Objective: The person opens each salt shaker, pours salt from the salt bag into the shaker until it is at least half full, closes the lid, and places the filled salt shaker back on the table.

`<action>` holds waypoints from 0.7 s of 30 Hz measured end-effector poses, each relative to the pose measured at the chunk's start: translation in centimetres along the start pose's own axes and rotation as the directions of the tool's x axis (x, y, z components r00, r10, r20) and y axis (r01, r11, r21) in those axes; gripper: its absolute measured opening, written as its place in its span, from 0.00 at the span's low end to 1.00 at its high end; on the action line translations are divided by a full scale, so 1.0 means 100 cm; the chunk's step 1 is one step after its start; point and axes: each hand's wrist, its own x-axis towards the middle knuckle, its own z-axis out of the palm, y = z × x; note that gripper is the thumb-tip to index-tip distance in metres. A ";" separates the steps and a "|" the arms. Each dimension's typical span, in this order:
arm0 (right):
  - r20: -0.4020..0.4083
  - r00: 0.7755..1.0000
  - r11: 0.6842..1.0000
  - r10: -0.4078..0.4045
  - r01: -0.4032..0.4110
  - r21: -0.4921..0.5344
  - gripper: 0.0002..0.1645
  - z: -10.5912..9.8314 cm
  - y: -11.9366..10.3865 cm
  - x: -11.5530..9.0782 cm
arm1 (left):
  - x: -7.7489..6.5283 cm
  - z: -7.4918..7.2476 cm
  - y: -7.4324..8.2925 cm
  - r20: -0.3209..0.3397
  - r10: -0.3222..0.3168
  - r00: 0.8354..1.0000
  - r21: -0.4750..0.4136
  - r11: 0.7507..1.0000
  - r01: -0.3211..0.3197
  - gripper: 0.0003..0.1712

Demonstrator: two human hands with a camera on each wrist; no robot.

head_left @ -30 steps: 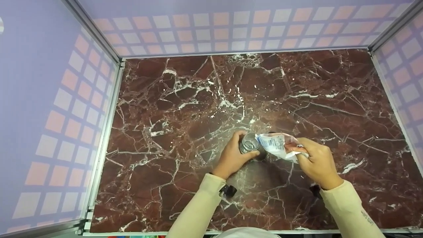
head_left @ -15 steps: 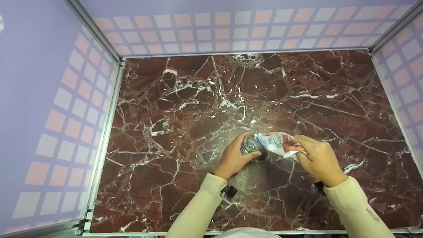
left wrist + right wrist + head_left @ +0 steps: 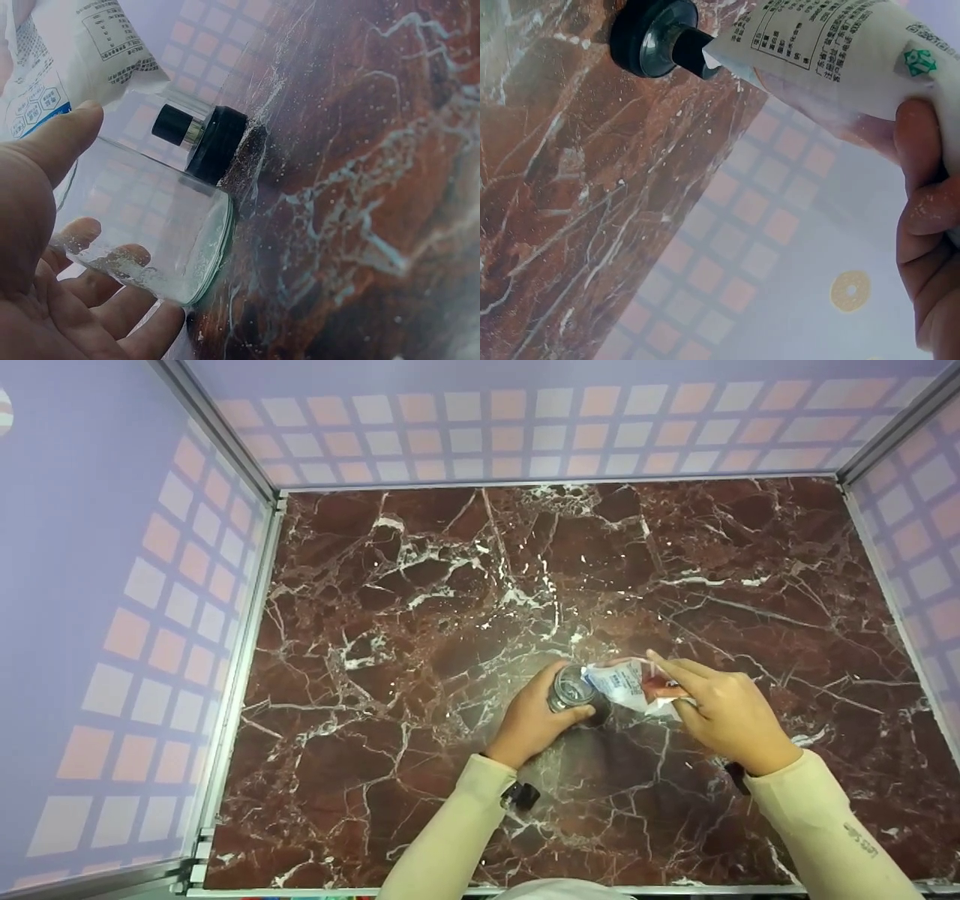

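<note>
In the head view my left hand [image 3: 529, 720] holds a clear glass jar [image 3: 561, 699], thumb on the near side and fingers round the far side. In the left wrist view the jar [image 3: 146, 206] has white grains in its lower part, and it stands close over the tabletop. My right hand [image 3: 727, 716] grips a white plastic bag [image 3: 624, 684] with blue print, index finger stretched along its top. The bag's narrow corner tilts down to the jar's mouth. Beside the jar, a black lid [image 3: 217, 146] with a black knob on a silver neck rests on the table.
A dark red marble-patterned table [image 3: 390, 660] lies under both hands, with white specks scattered over it. Lilac panels [image 3: 450, 427] with pink and white squares stand at the back and sides. Metal rails [image 3: 244, 660] run along the table's edges.
My right index finger has straightened out over the bag, and the right hand and forearm have shifted slightly right. The jar and left hand have moved a little right; the bag's corner stays at the jar's mouth.
</note>
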 end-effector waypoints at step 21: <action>0.182 0.982 0.999 -0.047 0.049 -0.007 0.39 -0.014 0.000 0.022 | 0.002 0.002 -0.003 0.001 0.015 1.000 -0.008 1.000 -0.015 0.50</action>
